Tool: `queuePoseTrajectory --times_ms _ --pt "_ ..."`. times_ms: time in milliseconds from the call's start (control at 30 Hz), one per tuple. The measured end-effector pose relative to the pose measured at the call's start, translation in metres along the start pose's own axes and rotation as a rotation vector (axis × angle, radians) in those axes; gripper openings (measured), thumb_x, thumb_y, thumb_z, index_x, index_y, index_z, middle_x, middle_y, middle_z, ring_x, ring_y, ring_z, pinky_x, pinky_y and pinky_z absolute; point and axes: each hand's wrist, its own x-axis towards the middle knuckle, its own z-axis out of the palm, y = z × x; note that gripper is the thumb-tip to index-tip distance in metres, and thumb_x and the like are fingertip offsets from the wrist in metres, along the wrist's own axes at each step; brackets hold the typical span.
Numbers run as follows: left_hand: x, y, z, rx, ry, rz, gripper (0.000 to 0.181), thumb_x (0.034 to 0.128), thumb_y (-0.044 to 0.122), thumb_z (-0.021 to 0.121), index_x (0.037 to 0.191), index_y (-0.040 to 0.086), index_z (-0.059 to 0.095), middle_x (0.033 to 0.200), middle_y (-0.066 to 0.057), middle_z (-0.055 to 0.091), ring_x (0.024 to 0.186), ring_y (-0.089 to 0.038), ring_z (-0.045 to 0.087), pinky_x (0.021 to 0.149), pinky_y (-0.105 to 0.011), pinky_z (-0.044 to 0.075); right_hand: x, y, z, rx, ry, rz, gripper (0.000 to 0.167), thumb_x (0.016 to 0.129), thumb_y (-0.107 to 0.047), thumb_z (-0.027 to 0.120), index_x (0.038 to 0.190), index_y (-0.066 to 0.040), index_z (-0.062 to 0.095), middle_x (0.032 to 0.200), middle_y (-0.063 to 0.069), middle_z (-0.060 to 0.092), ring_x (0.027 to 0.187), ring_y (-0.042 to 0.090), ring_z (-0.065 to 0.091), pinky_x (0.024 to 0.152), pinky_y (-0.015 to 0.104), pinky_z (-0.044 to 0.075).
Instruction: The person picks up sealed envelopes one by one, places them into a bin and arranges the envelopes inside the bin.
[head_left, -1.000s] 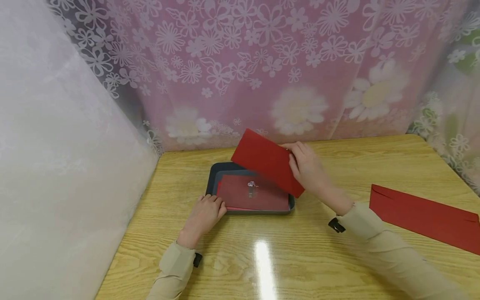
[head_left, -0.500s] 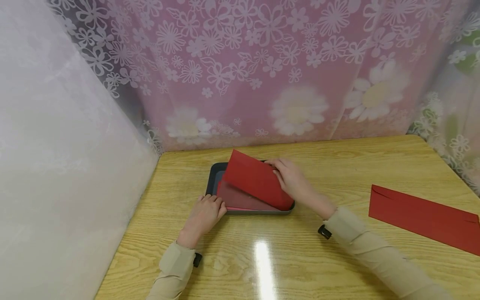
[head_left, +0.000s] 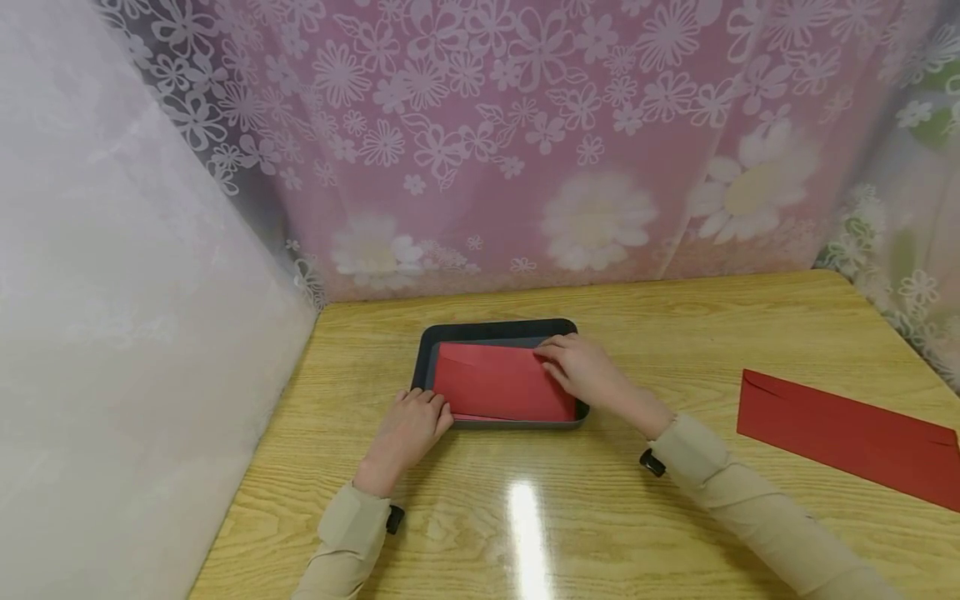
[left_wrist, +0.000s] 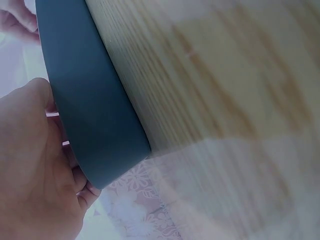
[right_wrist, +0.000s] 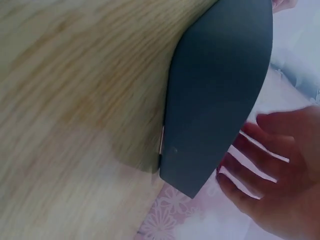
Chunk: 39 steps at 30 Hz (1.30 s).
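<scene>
A red envelope lies nearly flat in a dark blue-grey tray, over other red paper whose pink edge shows along the front. My right hand pinches the envelope near its back right corner; the hand covers that corner. At the tray's front left corner, my left hand grips the rim with curled fingers. The left wrist view shows that left hand against the tray's outer wall. In the right wrist view, the tray wall partly hides the fingertips of my right hand.
Another red envelope lies on the wooden table at the right. A pink floral curtain hangs behind the table, and a pale wall or sheet stands along the left.
My right hand has moved left and down, bringing the red envelope from above the tray into it, over the darker printed card. The envelope's raised left end has dropped. My left hand has stayed put.
</scene>
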Motion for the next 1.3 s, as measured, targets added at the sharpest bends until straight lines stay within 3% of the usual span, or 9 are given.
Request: queuePoseTrajectory --times_ms 167,367,467,600,767,933,1100,1300 --pt "0.0 0.0 0.0 0.001 -0.008 -0.002 0.038 0.1039 0.021 0.055 0.067 0.018 0.047 0.065 0.003 0.043 0.064 -0.018 0.037 0.069 -0.032 0.03 -0.007 0.005 -0.004 0.036 0.032 -0.028 0.025 0.096 -0.012 0.069 0.12 -0.004 0.07 0.118 0.013 0.069 0.109 0.033 0.065 0.095 0.051 0.051" --pt "-0.001 0.0 0.0 0.006 0.0 0.004 0.039 0.1034 0.021 0.056 0.066 0.018 0.045 0.065 0.003 0.042 0.064 -0.018 0.037 0.069 -0.032 0.03 -0.016 0.01 -0.018 -0.021 0.237 -0.096 0.01 0.091 -0.013 0.075 0.1 -0.009 0.072 0.096 0.006 0.071 0.09 0.028 0.063 0.079 0.042 0.053" --pt "-0.001 0.0 0.0 0.007 0.007 0.006 0.04 0.1032 0.021 0.056 0.065 0.018 0.045 0.064 0.003 0.041 0.063 -0.017 0.035 0.068 -0.032 0.03 -0.02 0.014 -0.026 -0.051 0.325 -0.124 0.009 0.091 -0.015 0.076 0.096 -0.009 0.071 0.09 0.005 0.07 0.084 0.026 0.061 0.073 0.04 0.052" --pt "-0.001 0.0 0.0 0.002 0.002 0.002 0.04 0.1033 0.021 0.056 0.066 0.018 0.045 0.064 0.003 0.04 0.063 -0.017 0.034 0.069 -0.032 0.028 -0.028 0.02 -0.036 -0.06 0.387 -0.125 0.016 0.097 -0.024 0.069 0.096 -0.008 0.07 0.088 0.005 0.068 0.084 0.027 0.061 0.071 0.041 0.053" --pt "-0.001 0.0 -0.001 -0.001 -0.007 0.003 0.039 0.1034 0.02 0.056 0.066 0.018 0.045 0.065 0.003 0.041 0.064 -0.018 0.035 0.069 -0.032 0.028 -0.041 0.029 -0.048 -0.053 0.436 -0.093 0.019 0.099 -0.028 0.066 0.095 -0.009 0.07 0.089 0.005 0.069 0.086 0.029 0.063 0.069 0.044 0.054" --pt "-0.001 0.0 0.0 0.003 -0.007 0.006 0.04 0.1035 0.02 0.056 0.066 0.018 0.044 0.064 0.003 0.04 0.063 -0.017 0.033 0.069 -0.032 0.027 -0.055 0.04 -0.06 -0.064 0.449 -0.055 0.035 0.104 -0.039 0.054 0.097 -0.009 0.071 0.091 0.006 0.071 0.089 0.028 0.065 0.068 0.045 0.054" --pt "-0.001 0.0 0.0 0.001 -0.016 0.001 0.04 0.1038 0.021 0.055 0.066 0.018 0.043 0.064 0.004 0.039 0.063 -0.017 0.033 0.069 -0.031 0.027 -0.074 0.05 -0.074 -0.101 0.432 0.008 0.01 0.093 -0.018 0.074 0.098 -0.01 0.071 0.092 0.005 0.07 0.088 0.028 0.064 0.065 0.044 0.053" --pt "0.0 0.0 0.0 -0.005 -0.031 -0.012 0.039 0.1044 0.022 0.054 0.067 0.018 0.045 0.065 0.003 0.042 0.065 -0.017 0.036 0.07 -0.032 0.029 -0.102 0.069 -0.087 -0.16 0.423 0.103 0.021 0.08 -0.007 0.082 0.097 -0.01 0.07 0.092 0.008 0.071 0.089 0.033 0.064 0.064 0.047 0.052"
